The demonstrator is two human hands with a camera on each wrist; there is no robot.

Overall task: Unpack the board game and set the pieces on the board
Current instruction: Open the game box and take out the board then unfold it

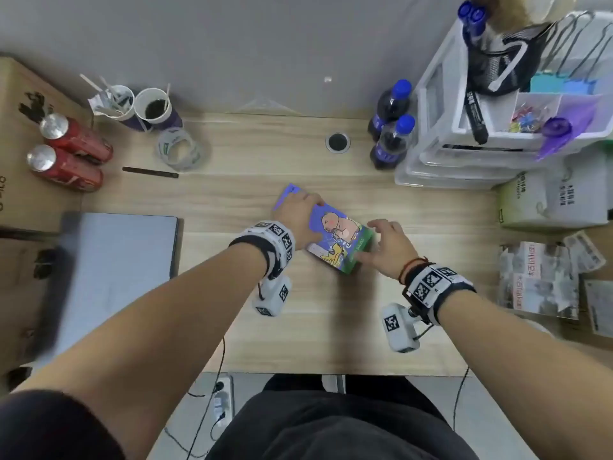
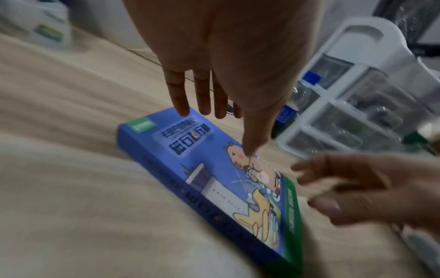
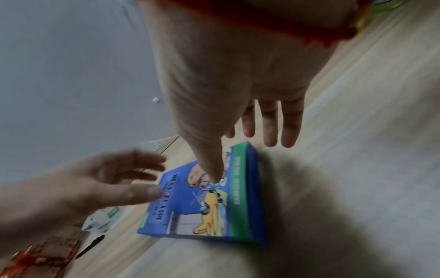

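A blue board game box (image 1: 335, 234) with a cartoon animal and a green end lies flat and closed on the wooden desk (image 1: 298, 327). My left hand (image 1: 298, 214) is over its far left end with straight fingers (image 2: 181, 97) reaching past the box (image 2: 214, 178). My right hand (image 1: 384, 244) hovers at the green near-right end, fingers spread and relaxed. In the right wrist view its thumb (image 3: 209, 161) points down at the lid of the box (image 3: 181, 210). Neither hand grips the box; contact is unclear.
Two red cans (image 1: 71, 151), paper cups (image 1: 152, 107), a tape roll (image 1: 180, 149) and a black pen (image 1: 151, 172) sit at the back left. A grey laptop (image 1: 116, 270) lies left. Dark soda bottles (image 1: 391, 134), plastic drawers (image 1: 464, 161) and packets (image 1: 537, 280) crowd the right.
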